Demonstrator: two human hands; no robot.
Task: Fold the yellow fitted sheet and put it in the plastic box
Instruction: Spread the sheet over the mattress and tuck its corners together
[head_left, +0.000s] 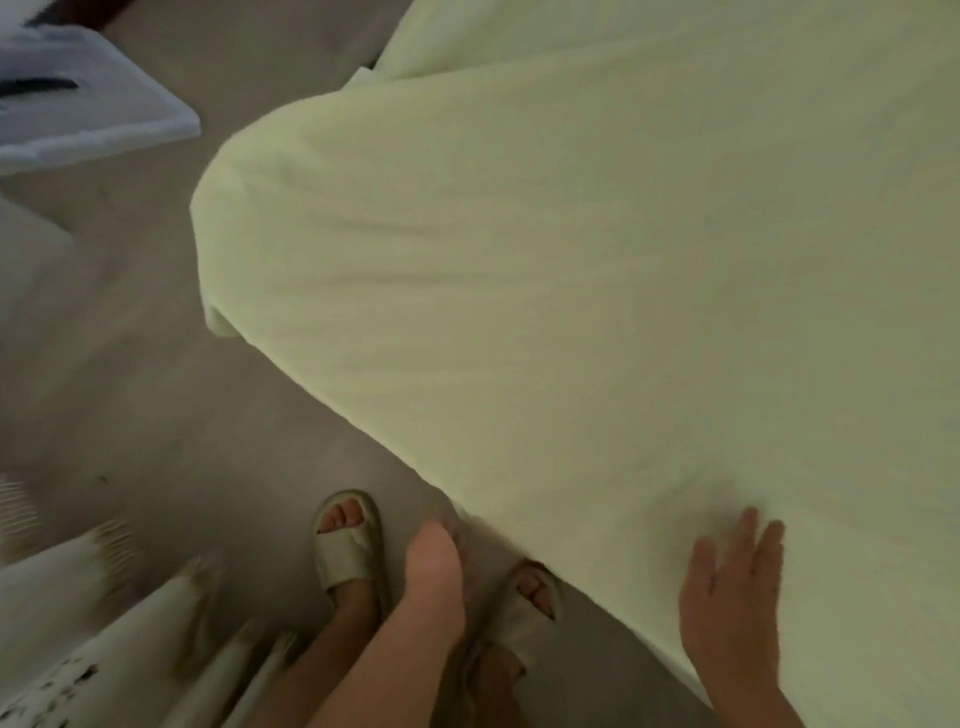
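The pale yellow fitted sheet (597, 286) lies spread over a raised surface and fills the right and upper part of the view, its rounded corner hanging at the left. My right hand (732, 597) lies flat on the sheet near its lower edge, fingers straight and spread. My left hand (434, 566) is at the sheet's lower edge, its fingers at or under the cloth and hidden in blur, so its hold cannot be made out. A translucent plastic box (88, 104) stands on the floor at the upper left.
Grey floor (156, 389) runs along the left and bottom. My feet in light sandals (345, 551) stand beside the sheet's edge. Patterned white fabric (93, 649) lies at the lower left corner.
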